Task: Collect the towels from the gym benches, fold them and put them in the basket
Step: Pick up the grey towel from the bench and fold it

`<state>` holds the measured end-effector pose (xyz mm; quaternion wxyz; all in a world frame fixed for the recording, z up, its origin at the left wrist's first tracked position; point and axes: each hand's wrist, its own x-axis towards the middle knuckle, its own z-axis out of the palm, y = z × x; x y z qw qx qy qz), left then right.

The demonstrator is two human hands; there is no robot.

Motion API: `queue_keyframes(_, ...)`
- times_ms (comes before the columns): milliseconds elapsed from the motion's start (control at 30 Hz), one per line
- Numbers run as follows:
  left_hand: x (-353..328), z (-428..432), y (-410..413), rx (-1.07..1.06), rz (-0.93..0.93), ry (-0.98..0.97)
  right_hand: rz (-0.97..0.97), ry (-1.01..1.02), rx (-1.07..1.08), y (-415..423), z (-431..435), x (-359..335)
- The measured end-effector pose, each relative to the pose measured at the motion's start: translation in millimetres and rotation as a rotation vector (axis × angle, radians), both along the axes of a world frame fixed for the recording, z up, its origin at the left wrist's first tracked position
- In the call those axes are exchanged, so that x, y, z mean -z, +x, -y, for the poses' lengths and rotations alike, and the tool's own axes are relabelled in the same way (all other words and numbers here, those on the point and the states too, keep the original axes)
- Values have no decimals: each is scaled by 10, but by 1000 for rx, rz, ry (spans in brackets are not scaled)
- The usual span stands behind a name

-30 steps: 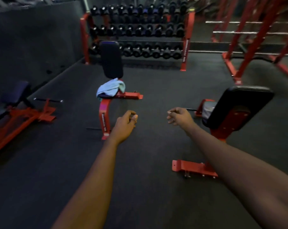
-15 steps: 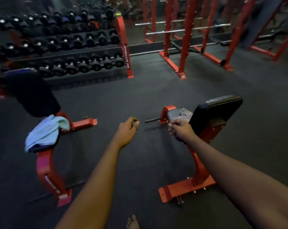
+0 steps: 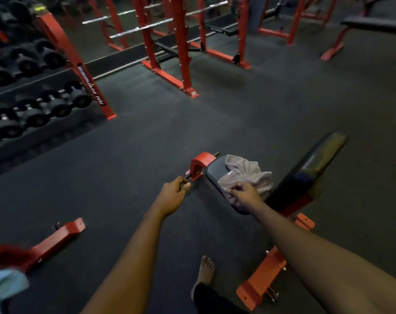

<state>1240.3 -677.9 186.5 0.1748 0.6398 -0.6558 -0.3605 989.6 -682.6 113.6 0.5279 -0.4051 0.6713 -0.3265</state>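
The right hand point(image 3: 245, 196) seems to pinch the grey towel point(image 3: 247, 175) crumpled on the bench seat point(image 3: 215, 172).

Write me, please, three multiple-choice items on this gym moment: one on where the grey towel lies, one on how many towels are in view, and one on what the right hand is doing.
1. Where is the grey towel?
A. on the floor
B. on the bench seat
C. on the dumbbell rack

2. How many towels show?
A. one
B. two
C. four

3. The right hand is:
A. on the grey towel
B. raised clear of the bench
C. holding a dumbbell

Answers: 1 B, it lies crumpled on the dark seat pad; 2 B, the grey one and a light blue towel at the lower left edge; 3 A, its fingers rest on the towel's near edge, while the left hand is loosely curled and empty.
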Motion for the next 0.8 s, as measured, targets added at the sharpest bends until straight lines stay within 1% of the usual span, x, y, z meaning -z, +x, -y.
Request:
queue_keyframes(233, 416, 1480, 11, 239, 124, 98, -64, 146, 178, 97, 874, 283)
queue_keyframes(300, 497, 1793, -56, 285, 118, 124, -90, 174, 227, 70, 1021, 341)
queue_keyframes(400, 689, 2272, -238, 441, 122, 163, -150, 234, 282, -23, 1237, 520)
queue_keyframes(433, 806, 2481, -341, 500, 117, 199, -151, 256, 324, -69, 1334, 609)
queue_keyframes(533, 1156, 2893, -572, 607, 73, 246, -214, 284, 350, -153, 1486, 817)
queue_keyframes(633, 1691, 3255, -808, 775, 91, 277, -346, 318, 296, -183, 1633, 1176)
queue_keyframes(700, 2019, 3377, -942, 923, 101, 337, -440, 347, 165, -183, 1720, 1396)
queue_keyframes(733, 2196, 3417, -1014, 1001, 118, 366, -471, 402, 91, -186, 1787, 1490)
queue_keyframes(800, 2588, 3452, -1129, 1142, 187, 389, -612, 482, -47, -189, 1907, 1712)
